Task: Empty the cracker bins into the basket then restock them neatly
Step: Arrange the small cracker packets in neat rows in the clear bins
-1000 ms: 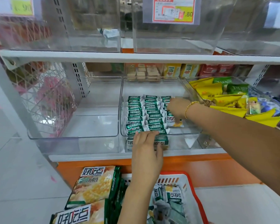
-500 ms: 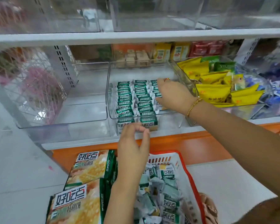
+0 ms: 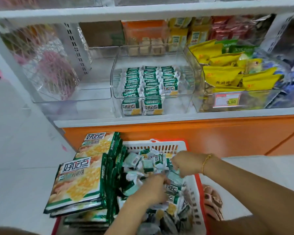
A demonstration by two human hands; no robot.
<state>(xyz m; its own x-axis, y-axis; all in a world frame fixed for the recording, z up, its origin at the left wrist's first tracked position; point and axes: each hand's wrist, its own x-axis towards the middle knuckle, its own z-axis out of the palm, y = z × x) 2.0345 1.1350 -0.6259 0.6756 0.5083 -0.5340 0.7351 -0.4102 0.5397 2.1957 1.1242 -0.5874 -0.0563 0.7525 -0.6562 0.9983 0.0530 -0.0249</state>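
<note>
Both hands have dropped from the shelf bin (image 3: 176, 104) into the near basket (image 3: 153, 147). The right hand (image 3: 184, 164) pinches a loose cracker pack (image 3: 174, 177); the left hand (image 3: 152, 188) burrows among the packs (image 3: 145, 164), its grip too blurred to tell. Neat rows (image 3: 150, 82) stay in the bin.

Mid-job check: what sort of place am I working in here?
Most likely a shop's snack aisle: a clear bin of wrapped crackers on a white shelf, a price tag on the neighbouring bin, a red basket below.
</note>
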